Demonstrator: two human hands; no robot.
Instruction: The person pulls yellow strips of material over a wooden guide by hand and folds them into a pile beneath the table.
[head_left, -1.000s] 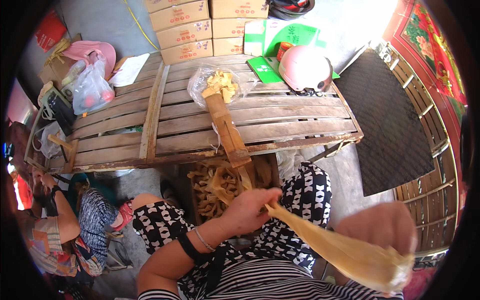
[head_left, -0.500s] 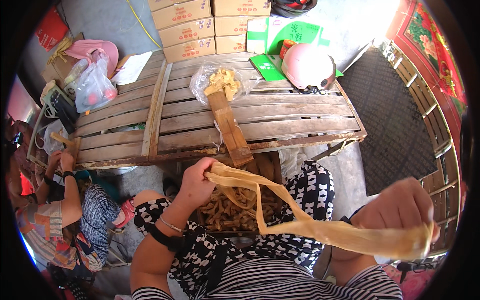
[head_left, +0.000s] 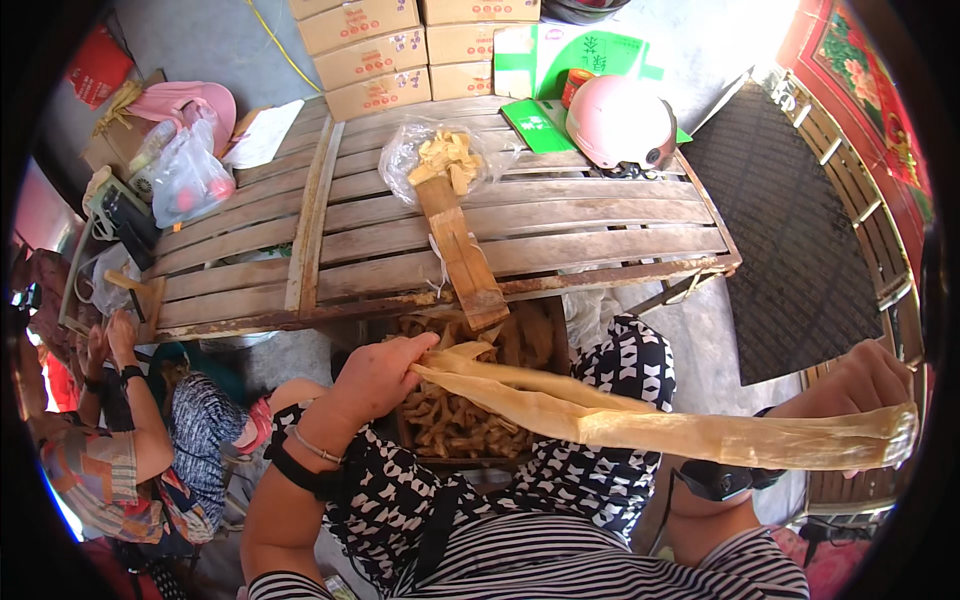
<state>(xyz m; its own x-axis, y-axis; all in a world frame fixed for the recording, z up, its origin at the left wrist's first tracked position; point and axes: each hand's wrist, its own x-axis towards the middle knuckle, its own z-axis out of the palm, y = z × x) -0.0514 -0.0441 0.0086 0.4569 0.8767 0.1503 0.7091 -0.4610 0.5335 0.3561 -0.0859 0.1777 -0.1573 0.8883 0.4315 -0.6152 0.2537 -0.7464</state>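
A long, tan, slightly see-through strip, much like dried bean curd skin [head_left: 700, 438], stretches between my hands above my lap. My left hand [head_left: 375, 380] pinches its narrower, split end. My right hand [head_left: 850, 390] grips the far end at the right; its fingers are partly behind the strip. Below the strip, between my knees, an open box [head_left: 562, 345] holds a heap of tan twisted pieces [head_left: 470, 420]. A narrow wooden board [head_left: 462, 265] lies on the slatted bench with its near end jutting over the box. Pale yellow pieces [head_left: 446, 160] sit in clear plastic at its far end.
On the slatted bench [head_left: 400, 260] stand a pink helmet [head_left: 620, 120], a green sheet [head_left: 540, 130], stacked cartons [head_left: 375, 55] and a plastic bag [head_left: 190, 175]. To the left, a co-worker's hands [head_left: 110, 340] are raised by the bench. A dark mat [head_left: 800, 230] lies at the right.
My right hand has moved right and slightly up, pulling the strip straighter and tauter. My left hand has shifted slightly down and left, still holding its end. The co-worker's hands have shifted slightly.
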